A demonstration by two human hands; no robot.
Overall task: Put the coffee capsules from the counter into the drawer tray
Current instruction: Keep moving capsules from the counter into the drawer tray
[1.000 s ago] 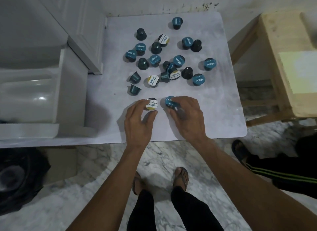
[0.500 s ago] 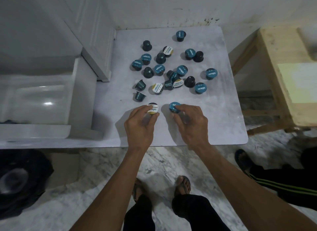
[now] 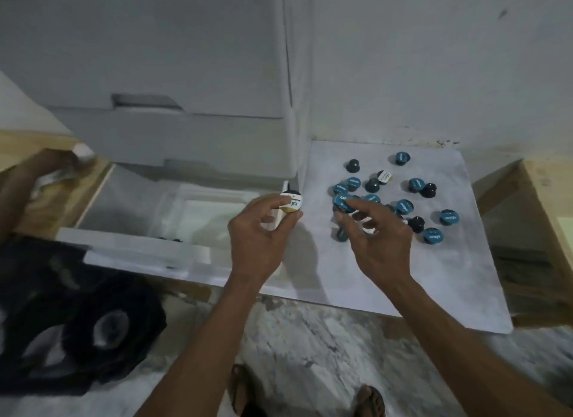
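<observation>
Head view, left hand (image 3: 260,233) pinching white-lidded capsule (image 3: 291,202), right hand (image 3: 376,235) pinching teal capsule (image 3: 342,202)

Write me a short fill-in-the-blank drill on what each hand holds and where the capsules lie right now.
1. The left hand pinches a capsule whose lid is ____ with a yellow edge.
2. The right hand holds a capsule with a ____ lid.
3. The loose capsules lie on the ____ counter.
4. The open drawer tray sits to the ____ of the counter.

Missing words: white; blue; white; left
</observation>
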